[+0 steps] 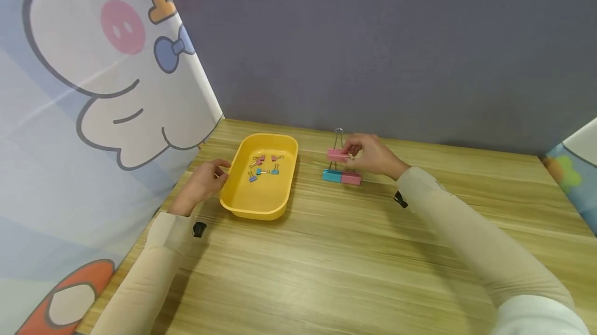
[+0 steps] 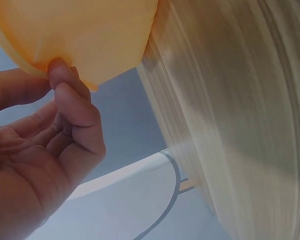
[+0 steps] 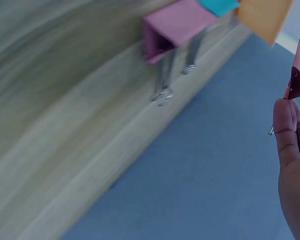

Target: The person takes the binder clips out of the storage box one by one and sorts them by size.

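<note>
- head view, right hand [image 1: 370, 156]: fingers pinch a pink clip [image 1: 338, 155], held just above the table with its wire handles pointing up; its long body runs left to right.
- pair of clips [image 1: 342, 177]: one blue, one pink, side by side on the table, directly below and slightly nearer than the held clip.
- left hand [image 1: 205, 182]: fingers curled against the near left rim of the yellow tray [image 1: 261, 209], thumb and forefinger touching the edge.
- tray contents: several small pink and blue clips [image 1: 263, 165] scattered on its floor.
- relation: tray lies left of the held clip, well apart; right hand is nearer the clips.
- surface: wooden table [image 1: 373, 252].
- room: grey wall [image 1: 396, 39] behind, cartoon curtain [image 1: 93, 91] at left.
</note>
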`<move>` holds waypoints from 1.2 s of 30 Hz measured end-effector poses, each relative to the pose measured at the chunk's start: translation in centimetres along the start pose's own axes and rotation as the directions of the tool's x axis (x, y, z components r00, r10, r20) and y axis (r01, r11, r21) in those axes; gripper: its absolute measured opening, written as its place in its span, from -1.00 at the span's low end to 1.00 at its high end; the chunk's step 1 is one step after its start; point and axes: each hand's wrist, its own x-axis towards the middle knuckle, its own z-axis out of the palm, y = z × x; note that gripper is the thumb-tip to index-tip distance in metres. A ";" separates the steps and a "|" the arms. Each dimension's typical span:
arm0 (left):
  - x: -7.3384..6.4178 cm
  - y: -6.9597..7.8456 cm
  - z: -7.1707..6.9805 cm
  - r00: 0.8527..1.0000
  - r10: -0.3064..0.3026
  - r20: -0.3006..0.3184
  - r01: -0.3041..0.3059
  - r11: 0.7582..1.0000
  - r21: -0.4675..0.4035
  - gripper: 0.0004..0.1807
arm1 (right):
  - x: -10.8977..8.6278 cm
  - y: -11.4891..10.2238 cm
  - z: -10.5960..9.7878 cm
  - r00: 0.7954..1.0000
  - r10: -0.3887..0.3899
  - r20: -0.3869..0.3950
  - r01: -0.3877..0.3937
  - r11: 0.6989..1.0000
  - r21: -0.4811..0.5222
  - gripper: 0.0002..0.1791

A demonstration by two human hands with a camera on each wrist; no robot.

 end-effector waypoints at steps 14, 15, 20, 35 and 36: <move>0.0 0.1 0.0 1.000 0.012 -0.001 -0.012 1.000 0.001 -0.66 | -4.8 5.5 -1.0 1.000 0.023 -0.003 -0.023 0.998 -0.050 -0.82; 0.0 0.1 0.0 1.000 0.011 -0.001 -0.011 1.000 0.002 -0.66 | -5.2 5.8 -1.1 1.000 0.031 0.002 -0.031 0.998 -0.051 -0.81; 0.0 0.0 0.0 1.000 0.008 0.000 -0.008 1.000 0.009 -0.66 | -6.5 7.0 -1.3 0.997 0.069 0.032 -0.068 0.997 -0.027 -0.76; 0.0 0.1 0.0 1.000 0.006 0.006 -0.006 1.000 0.017 -0.66 | -6.7 8.2 -0.2 0.985 0.129 0.117 -0.132 0.991 0.021 -0.79; 0.0 0.1 0.0 1.000 0.007 0.005 -0.007 1.000 0.018 -0.66 | -6.6 8.2 -0.2 0.985 0.128 0.118 -0.131 0.991 0.018 -0.80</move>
